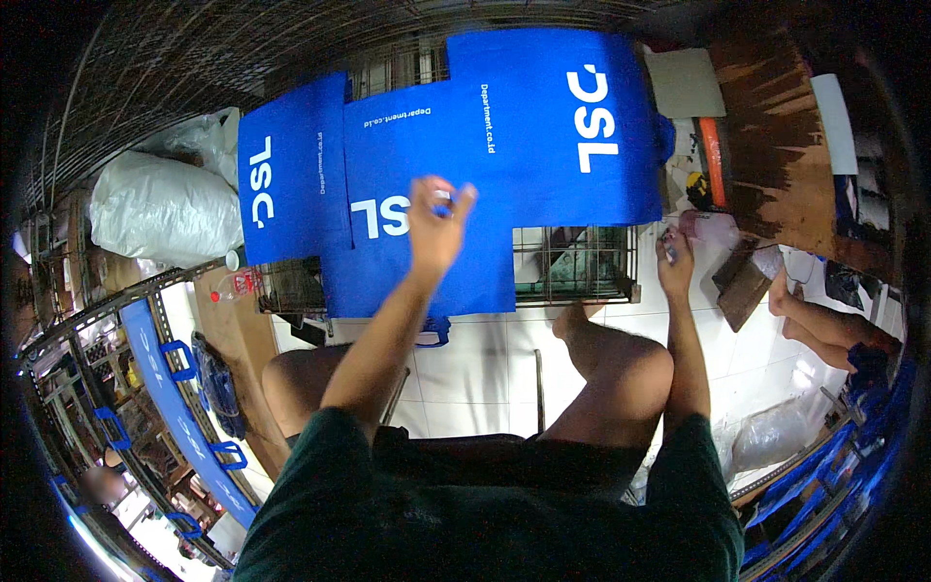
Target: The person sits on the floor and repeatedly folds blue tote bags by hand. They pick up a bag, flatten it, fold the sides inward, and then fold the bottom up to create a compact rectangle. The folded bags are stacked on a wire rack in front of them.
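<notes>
Three flat blue fabric bags (427,262) with white printing overlap across a wire-frame table in front of me. My left hand (438,228) hovers over the middle bag, its fingers curled toward the thumb; something small and pale may sit between them, but blur hides it. Off the right edge of the larger right-hand bag (543,126), my right hand (676,260) has its fingers bent together beside a pinkish translucent container (711,231). What it holds, if anything, is too small to make out. The left bag (291,184) lies partly against the middle one.
A stuffed clear plastic sack (165,206) stands at the left, with a red-capped bottle (236,286) below it. An orange tool (713,160) lies at the right near a worn wooden board (776,136). Another person's legs (824,325) show at far right. Blue bags hang on both sides.
</notes>
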`<action>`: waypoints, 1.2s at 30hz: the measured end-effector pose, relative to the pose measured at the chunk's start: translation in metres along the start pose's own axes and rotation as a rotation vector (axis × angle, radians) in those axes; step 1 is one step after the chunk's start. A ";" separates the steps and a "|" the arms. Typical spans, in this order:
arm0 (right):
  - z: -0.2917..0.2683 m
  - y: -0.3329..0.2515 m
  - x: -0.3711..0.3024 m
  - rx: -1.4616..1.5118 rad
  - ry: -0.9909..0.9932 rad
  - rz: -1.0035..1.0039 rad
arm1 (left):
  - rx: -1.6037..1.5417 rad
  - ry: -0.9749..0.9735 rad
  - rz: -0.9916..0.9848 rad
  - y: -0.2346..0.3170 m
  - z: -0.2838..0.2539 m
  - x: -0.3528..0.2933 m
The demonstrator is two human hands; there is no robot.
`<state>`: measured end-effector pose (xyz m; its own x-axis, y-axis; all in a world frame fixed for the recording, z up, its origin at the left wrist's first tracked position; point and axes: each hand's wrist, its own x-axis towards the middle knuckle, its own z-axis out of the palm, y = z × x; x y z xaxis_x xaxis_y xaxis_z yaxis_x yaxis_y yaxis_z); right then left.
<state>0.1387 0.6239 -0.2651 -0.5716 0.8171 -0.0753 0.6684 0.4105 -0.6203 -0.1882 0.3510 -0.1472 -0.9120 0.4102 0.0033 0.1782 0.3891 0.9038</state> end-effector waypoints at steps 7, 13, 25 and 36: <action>-0.054 0.006 -0.141 0.391 0.251 0.319 | -1.225 -0.037 0.249 0.236 -0.163 0.090; -0.113 -0.084 -0.230 0.475 0.318 0.453 | -1.298 -0.231 0.190 0.293 -0.192 0.108; -0.131 -0.105 -0.299 0.338 0.341 0.336 | -1.186 -0.022 -0.026 0.214 -0.185 0.059; -0.127 -0.172 -0.319 0.467 0.121 0.312 | -1.058 0.435 -0.955 -0.012 -0.132 -0.159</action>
<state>0.2664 0.3436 -0.0352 -0.3036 0.9228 -0.2371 0.4999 -0.0576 -0.8642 -0.0943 0.1725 -0.1020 -0.5966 0.0053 -0.8025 -0.7055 -0.4802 0.5213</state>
